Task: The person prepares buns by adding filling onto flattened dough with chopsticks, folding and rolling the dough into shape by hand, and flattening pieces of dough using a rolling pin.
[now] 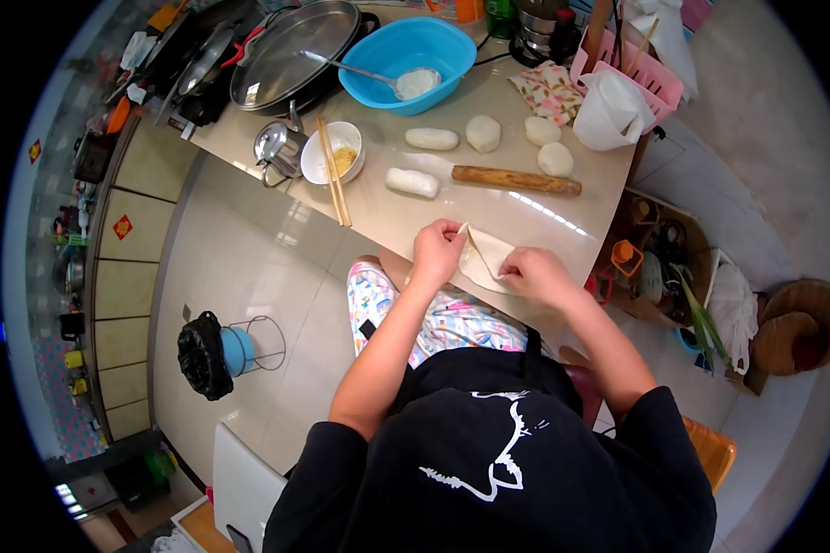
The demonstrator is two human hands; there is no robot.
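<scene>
A flattened sheet of dough point(494, 251) lies at the table's front edge, its near edge partly lifted and folded. My left hand point(440, 247) pinches its left edge between thumb and fingers. At the right edge, my right hand point(533, 274) also has its fingers closed on the dough. Just beyond the sheet rests a wooden rolling pin point(516, 180). Two dough logs point(432, 138) and several rounded dough pieces point(482, 134) sit farther back. To the left is a white bowl point(358, 140) with yellowish contents, chopsticks point(332, 170) lying across it.
Behind the dough stands a blue basin point(452, 46) holding a ladle point(350, 67) and white powder. A metal pot point(275, 147) is left of the bowl, near a large lidded pan point(295, 55). A pink basket point(662, 85) and floral cloth point(549, 90) occupy the right back.
</scene>
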